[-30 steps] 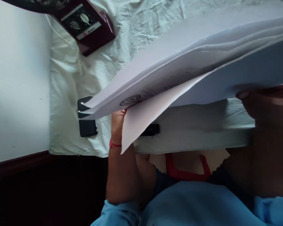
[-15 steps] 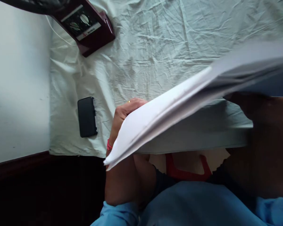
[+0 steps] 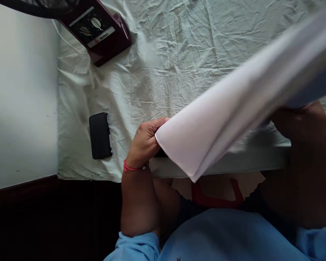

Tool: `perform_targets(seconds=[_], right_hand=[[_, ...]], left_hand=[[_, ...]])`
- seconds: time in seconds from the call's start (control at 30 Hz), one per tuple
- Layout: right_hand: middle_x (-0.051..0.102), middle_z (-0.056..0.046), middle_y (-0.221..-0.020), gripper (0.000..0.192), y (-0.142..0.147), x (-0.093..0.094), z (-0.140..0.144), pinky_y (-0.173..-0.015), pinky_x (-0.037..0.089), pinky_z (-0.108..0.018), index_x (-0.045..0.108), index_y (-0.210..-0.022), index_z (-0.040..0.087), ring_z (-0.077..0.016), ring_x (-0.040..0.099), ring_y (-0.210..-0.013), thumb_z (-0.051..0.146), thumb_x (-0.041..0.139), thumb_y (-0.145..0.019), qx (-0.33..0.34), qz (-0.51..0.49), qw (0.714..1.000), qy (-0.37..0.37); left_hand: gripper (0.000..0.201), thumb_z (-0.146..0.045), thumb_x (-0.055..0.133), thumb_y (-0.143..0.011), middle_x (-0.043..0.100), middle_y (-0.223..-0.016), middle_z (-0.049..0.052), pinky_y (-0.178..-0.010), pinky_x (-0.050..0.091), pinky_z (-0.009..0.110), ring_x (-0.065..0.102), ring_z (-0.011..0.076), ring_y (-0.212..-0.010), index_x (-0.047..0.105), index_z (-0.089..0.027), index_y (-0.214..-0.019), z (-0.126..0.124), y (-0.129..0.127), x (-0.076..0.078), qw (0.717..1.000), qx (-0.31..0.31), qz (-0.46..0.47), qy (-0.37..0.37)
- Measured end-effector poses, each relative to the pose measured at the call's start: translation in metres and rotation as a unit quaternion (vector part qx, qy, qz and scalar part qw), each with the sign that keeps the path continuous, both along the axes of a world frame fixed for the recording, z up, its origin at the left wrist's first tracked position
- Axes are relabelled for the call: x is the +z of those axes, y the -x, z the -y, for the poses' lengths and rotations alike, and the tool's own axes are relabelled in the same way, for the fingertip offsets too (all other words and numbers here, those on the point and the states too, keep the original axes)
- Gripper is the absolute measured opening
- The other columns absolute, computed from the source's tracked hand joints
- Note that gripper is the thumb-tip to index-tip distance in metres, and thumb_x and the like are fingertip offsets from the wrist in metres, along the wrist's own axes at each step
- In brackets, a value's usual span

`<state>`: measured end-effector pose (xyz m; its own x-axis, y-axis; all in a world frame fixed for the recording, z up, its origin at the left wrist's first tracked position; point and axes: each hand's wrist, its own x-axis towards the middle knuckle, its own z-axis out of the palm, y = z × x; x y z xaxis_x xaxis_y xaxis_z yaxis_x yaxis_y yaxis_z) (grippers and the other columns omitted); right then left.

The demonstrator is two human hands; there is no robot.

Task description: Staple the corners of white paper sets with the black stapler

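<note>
Papers [image 3: 203,127]: raised aslant over the table [image 3: 152,83], blurred toward the right.
Right hand [image 3: 300,119]: closed on their lower edge.
Left hand [image 3: 144,143]: half curled, angled inward, fingertips hidden behind the papers; cannot tell its grip.

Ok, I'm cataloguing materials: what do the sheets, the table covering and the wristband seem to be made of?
Sheets: matte white paper, judging by thin edges and soft bend. Table covering: dull pale cloth, perhaps cotton, as it creases and bunches. Wristband: probably red cord without shine, since it looks thin and uneven, but too small to be sure.
</note>
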<state>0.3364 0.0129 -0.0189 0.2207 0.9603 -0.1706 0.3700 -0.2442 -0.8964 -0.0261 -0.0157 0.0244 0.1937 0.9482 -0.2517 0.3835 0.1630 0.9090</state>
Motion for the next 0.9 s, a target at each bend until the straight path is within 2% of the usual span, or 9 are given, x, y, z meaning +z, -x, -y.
perform_targets(seconds=[0.1,0.17,0.23,0.3,0.4,0.5,0.6,0.7,0.9], right_hand=[[0.076,-0.007,-0.115,0.061,0.000,0.009,0.000,-0.100,0.061,-0.041,0.077,-0.103,0.018,-0.0235,0.069,-0.109,0.057,0.098,-0.061,-0.004,0.007,1.000,0.007],[0.078,-0.007,-0.110,0.060,-0.004,0.012,-0.002,-0.088,0.061,-0.036,0.079,-0.098,0.018,-0.0215,0.071,-0.098,0.059,0.098,-0.059,0.023,-0.002,0.997,0.074],[0.079,-0.007,-0.110,0.064,-0.010,0.011,-0.005,-0.078,0.060,-0.031,0.081,-0.100,0.018,-0.0214,0.072,-0.093,0.062,0.099,-0.057,0.057,-0.007,0.986,0.156],[0.079,-0.007,-0.113,0.067,-0.015,0.009,-0.008,-0.072,0.059,-0.028,0.082,-0.104,0.019,-0.0209,0.072,-0.092,0.062,0.100,-0.056,0.071,-0.021,0.978,0.196],[0.079,-0.006,-0.118,0.065,-0.020,0.003,-0.008,-0.073,0.059,-0.024,0.081,-0.106,0.021,-0.0195,0.073,-0.095,0.056,0.103,-0.055,0.039,-0.059,0.982,0.174],[0.078,-0.005,-0.123,0.061,-0.020,0.001,-0.003,-0.080,0.063,-0.027,0.081,-0.103,0.023,-0.0206,0.075,-0.099,0.048,0.105,-0.053,-0.014,-0.070,0.987,0.146],[0.077,-0.005,-0.127,0.056,-0.018,0.005,0.000,-0.091,0.066,-0.035,0.082,-0.101,0.024,-0.0244,0.075,-0.107,0.044,0.105,-0.054,-0.043,-0.086,0.987,0.129],[0.078,-0.005,-0.125,0.051,-0.013,0.013,0.000,-0.095,0.067,-0.038,0.083,-0.098,0.025,-0.0253,0.074,-0.109,0.040,0.104,-0.054,-0.042,-0.107,0.985,0.132],[0.080,-0.007,-0.108,0.048,-0.015,0.021,-0.001,-0.066,0.063,-0.032,0.082,-0.086,0.022,-0.0242,0.075,-0.090,0.041,0.103,-0.048,-0.069,-0.083,0.978,0.180]], left_hand=[[0.019,-0.037,0.078,-0.092,0.082,-0.101,0.004,-0.089,0.059,0.031,0.074,0.0273,-0.104,0.083,-0.018,-0.094,0.001,-0.002,-0.002,0.997,0.077,-0.020,-0.015],[0.024,-0.041,0.076,-0.095,0.083,-0.101,0.006,-0.089,0.060,0.031,0.074,0.0266,-0.102,0.082,-0.017,-0.094,0.002,-0.002,-0.004,0.994,0.108,-0.028,0.005],[0.028,-0.043,0.074,-0.096,0.082,-0.098,0.007,-0.081,0.059,0.030,0.074,0.0247,-0.094,0.081,-0.016,-0.094,0.002,0.000,-0.008,0.995,0.092,-0.031,0.037],[0.028,-0.043,0.075,-0.093,0.082,-0.095,0.007,-0.075,0.058,0.029,0.073,0.0233,-0.088,0.080,-0.016,-0.093,0.002,0.001,-0.010,0.995,0.075,-0.042,0.056],[0.025,-0.041,0.078,-0.089,0.082,-0.095,0.006,-0.084,0.060,0.030,0.075,0.0244,-0.094,0.080,-0.017,-0.093,0.002,-0.001,-0.011,0.996,0.066,-0.013,0.064],[0.024,-0.041,0.080,-0.088,0.083,-0.099,0.006,-0.093,0.061,0.033,0.076,0.0262,-0.104,0.080,-0.018,-0.095,0.002,-0.003,-0.008,0.995,0.079,0.028,0.056],[0.028,-0.044,0.079,-0.091,0.084,-0.105,0.007,-0.096,0.060,0.034,0.075,0.0283,-0.112,0.080,-0.018,-0.100,0.002,-0.004,-0.006,0.995,0.089,0.018,0.040],[0.034,-0.050,0.073,-0.097,0.083,-0.109,0.008,-0.098,0.058,0.036,0.074,0.0291,-0.112,0.079,-0.017,-0.105,0.001,-0.002,-0.006,0.998,0.053,-0.018,0.032],[0.036,-0.050,0.064,-0.101,0.081,-0.108,0.009,-0.090,0.053,0.038,0.072,0.0283,-0.101,0.076,-0.017,-0.109,0.001,-0.003,-0.002,0.985,-0.026,-0.173,-0.003]])
